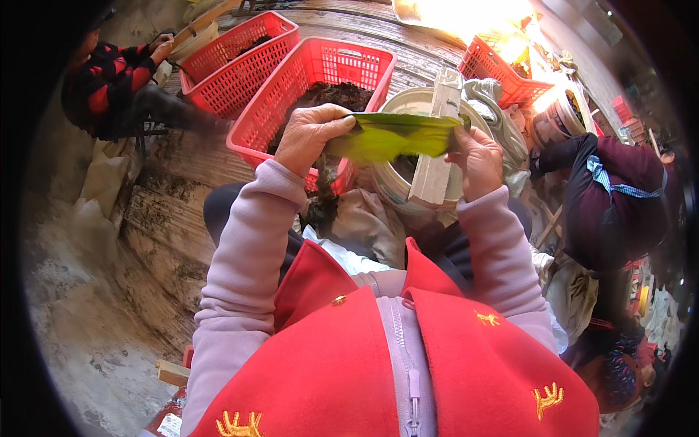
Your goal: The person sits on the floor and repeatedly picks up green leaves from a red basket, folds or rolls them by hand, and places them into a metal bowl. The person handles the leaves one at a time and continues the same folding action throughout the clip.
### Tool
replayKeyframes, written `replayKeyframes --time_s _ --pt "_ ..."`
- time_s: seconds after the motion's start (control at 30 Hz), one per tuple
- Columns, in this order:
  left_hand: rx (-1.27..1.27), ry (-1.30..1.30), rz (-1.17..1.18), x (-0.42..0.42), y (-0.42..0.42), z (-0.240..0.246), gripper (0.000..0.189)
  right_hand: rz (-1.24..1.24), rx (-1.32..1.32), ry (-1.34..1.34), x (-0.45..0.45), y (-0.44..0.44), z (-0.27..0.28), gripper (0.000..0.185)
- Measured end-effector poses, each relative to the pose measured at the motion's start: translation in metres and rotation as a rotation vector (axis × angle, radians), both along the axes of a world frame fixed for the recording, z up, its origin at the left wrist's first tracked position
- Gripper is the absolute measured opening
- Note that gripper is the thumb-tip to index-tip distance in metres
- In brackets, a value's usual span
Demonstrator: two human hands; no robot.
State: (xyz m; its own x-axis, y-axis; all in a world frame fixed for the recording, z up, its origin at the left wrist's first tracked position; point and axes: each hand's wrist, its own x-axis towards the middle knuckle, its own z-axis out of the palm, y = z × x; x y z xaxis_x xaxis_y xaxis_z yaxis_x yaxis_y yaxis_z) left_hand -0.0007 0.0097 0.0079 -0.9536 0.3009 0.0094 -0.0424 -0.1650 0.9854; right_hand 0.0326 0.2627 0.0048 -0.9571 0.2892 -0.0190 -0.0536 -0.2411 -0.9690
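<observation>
A flat, translucent green strip point(398, 136), like a leaf or a seaweed blade, is stretched between my two hands. My left hand point(312, 134) pinches one end between thumb and fingers. Its opposite end is held in my right hand point(478, 161). The strip hangs above the gap between a red plastic basket point(246, 131) and a round whitish bucket point(385, 183). Across the bucket's rim lies a pale wooden board point(431, 177), partly hidden by the strip. Dark, wet-looking leafy matter point(344, 95) fills part of the basket.
A second red basket point(218, 87) with dark matter stands at the far left, near a seated person point(109, 93). On the right are another red basket point(502, 82), a bucket point(562, 120) and a bending person point(611, 202). Cloth sacking point(371, 221) lies before me.
</observation>
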Motion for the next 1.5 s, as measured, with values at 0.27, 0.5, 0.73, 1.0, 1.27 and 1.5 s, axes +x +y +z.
replayKeyframes --time_s 0.27,0.5,0.73,1.0,1.27,1.5 --pt "0.042 0.005 -0.194 0.001 0.026 -0.014 0.021 0.176 0.016 -0.181 0.034 0.031 -0.014 0.011" --pt "-0.060 -0.098 -0.380 -0.020 0.088 -0.037 0.024 0.070 0.710 -0.161 0.019 0.083 -0.030 0.037" --pt "-0.323 0.284 -0.584 -0.013 0.103 -0.014 0.020 0.865 0.728 0.300 -0.021 0.066 -0.019 0.028" --pt "-0.284 0.078 -0.424 -0.029 0.097 -0.027 0.018 0.761 0.317 0.030 -0.016 0.108 -0.018 0.008" --pt "-0.722 0.876 -0.003 -0.043 0.114 -0.085 0.015 0.220 1.048 0.360 -0.022 0.097 -0.065 0.013" --pt "-0.496 0.996 -0.163 -0.021 0.087 -0.082 0.015 0.320 1.041 0.338 0.014 0.118 -0.052 0.023"
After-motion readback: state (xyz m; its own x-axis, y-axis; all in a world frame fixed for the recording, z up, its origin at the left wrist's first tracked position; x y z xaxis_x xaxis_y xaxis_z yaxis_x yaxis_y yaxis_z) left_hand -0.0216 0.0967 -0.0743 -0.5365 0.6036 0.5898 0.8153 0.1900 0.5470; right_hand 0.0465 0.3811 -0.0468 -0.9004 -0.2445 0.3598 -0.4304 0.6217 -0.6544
